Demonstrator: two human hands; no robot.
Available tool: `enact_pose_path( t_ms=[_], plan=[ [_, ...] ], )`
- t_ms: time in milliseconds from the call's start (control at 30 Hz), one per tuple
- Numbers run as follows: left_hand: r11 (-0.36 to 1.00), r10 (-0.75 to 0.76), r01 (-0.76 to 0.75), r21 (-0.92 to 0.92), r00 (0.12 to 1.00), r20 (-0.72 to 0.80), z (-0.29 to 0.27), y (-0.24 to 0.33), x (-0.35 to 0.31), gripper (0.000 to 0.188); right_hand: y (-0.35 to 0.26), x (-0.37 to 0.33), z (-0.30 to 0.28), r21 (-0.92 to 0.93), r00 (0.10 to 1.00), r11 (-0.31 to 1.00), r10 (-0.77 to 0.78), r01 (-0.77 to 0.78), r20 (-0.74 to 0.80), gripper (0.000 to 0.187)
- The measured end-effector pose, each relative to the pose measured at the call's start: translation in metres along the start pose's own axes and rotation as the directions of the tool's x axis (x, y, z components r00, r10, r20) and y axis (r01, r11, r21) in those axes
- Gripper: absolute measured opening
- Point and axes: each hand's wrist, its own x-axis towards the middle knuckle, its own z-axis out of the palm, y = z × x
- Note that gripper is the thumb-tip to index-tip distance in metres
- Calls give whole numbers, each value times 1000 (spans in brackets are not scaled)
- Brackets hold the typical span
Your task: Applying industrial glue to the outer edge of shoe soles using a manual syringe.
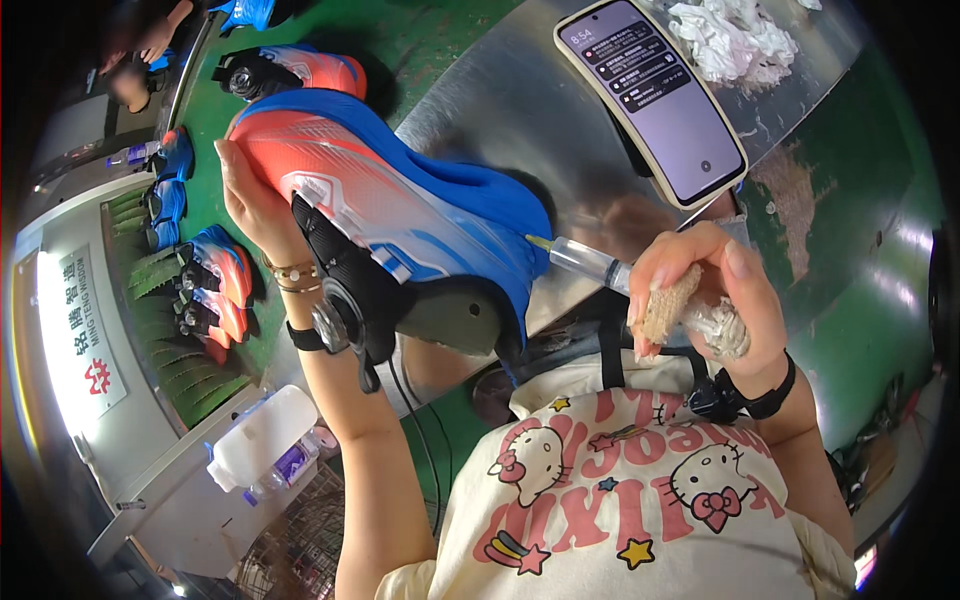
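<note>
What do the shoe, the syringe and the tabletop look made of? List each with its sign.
Shoe: likely synthetic fabric, matte blue and coral panels with a smooth printed look; the black part near the dial looks like mesh.
Syringe: clear plastic barrel, probably; light passes through it, and the thin tip touches the shoe's heel.
Tabletop: sheet metal, seemingly steel; dull grey, brushed, with soft reflections and scuffs.

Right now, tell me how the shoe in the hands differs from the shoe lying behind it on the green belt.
The held shoe is gripped at the toe by the left hand, sole side up; the far shoe lies untouched. A syringe in the right hand meets the held shoe's heel; nothing touches the far shoe. Both are blue and coral with black dials.
</note>
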Motion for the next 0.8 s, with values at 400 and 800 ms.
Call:
enact_pose_path(
  t_ms=[400, 800],
  plan=[
    [571, -749, 733, -369, 649, 130, -24, 2, -47, 31, 6, 25, 14, -102, 993, 994, -50, 39, -106, 42],
    [198, -931, 889, -412, 303, 205, -92, 110, -163, 28, 10, 31, 18, -187, 979, 978, -128, 98, -158, 44]
  ],
)
